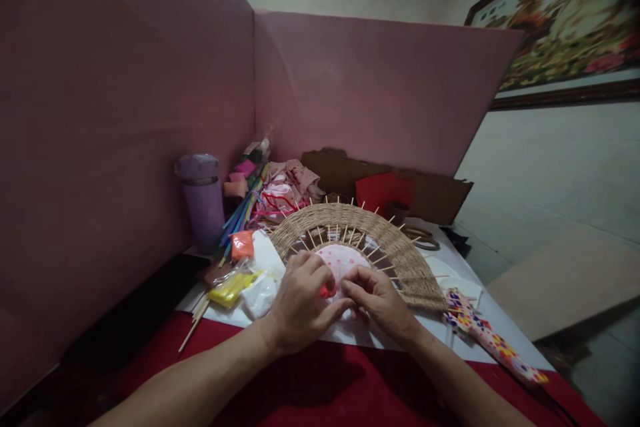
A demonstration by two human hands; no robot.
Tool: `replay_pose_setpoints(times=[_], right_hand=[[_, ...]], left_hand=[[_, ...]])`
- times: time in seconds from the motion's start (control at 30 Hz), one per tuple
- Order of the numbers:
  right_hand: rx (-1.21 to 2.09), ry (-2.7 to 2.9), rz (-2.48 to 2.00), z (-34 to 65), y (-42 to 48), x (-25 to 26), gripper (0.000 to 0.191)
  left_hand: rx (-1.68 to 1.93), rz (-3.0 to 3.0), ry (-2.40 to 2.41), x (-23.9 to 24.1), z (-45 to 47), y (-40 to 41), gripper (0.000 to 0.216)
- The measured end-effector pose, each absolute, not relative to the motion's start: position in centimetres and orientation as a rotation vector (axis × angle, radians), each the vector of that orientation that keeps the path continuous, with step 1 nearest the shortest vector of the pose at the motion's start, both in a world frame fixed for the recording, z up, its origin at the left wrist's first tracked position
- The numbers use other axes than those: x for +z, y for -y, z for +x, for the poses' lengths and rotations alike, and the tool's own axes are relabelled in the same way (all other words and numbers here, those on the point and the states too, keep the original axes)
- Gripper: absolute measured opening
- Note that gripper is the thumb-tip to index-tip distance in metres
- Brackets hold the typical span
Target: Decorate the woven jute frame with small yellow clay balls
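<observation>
A half-round woven rope fan [380, 240] with thin wooden sticks poking out of its rim lies on the table in front of me. At its centre sits a pink dotted piece [341, 259]. My left hand [300, 303] has its fingers curled over a small red thing [327, 291] at the fan's base. My right hand [380, 300] pinches at the same spot, fingertips touching the left thumb. What the right fingers hold is hidden.
A purple bottle [203, 200] stands at the left by coloured strips [245, 210], an orange packet [243, 245] and plastic bags [245, 287]. Pink partition walls [375, 87] close the left and back. A patterned strip [495, 343] lies at the right on the red cloth [325, 387].
</observation>
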State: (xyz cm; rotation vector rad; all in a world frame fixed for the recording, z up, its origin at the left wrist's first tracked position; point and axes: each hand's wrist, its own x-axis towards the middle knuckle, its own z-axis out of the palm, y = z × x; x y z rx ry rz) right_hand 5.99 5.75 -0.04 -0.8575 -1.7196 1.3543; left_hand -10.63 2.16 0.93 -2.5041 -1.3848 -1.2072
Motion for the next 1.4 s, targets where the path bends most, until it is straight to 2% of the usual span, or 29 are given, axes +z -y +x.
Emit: replay_pose_setpoints(times=[0.17, 0.33, 0.57, 0.8, 1.03, 1.4], right_hand=[[1.422, 1.769, -0.784, 5.8, -5.5, -0.3, 0.022], [1.364, 1.81, -0.743, 5.8, -5.4, -0.5, 0.017], [1.227, 1.925, -0.775, 6.0, -5.4, -0.7, 0.012], [0.81, 2.096, -0.888, 5.8, -4.8, -0.5, 0.011], [0.666, 2.105, -0.905, 5.3, -4.3, -0.5, 0.012], [0.588, 2.141, -0.823, 5.7, -4.4, -0.3, 0.012]], left_hand=[[-1.079, -2.456, 1.504, 1.1, -10.4, -2.0, 0.034], [-1.062, -2.47, 1.596, 0.9, -10.3, -1.7, 0.031], [-1.024, -2.5, 1.685, 0.2, -10.3, -1.7, 0.019], [-1.01, -2.469, 1.61, -0.2, -10.2, -2.1, 0.019], [-1.058, -2.49, 1.583, -0.3, -10.3, -2.5, 0.018], [-1.049, -2.477, 1.804, 0.1, -10.2, -2.2, 0.023]])
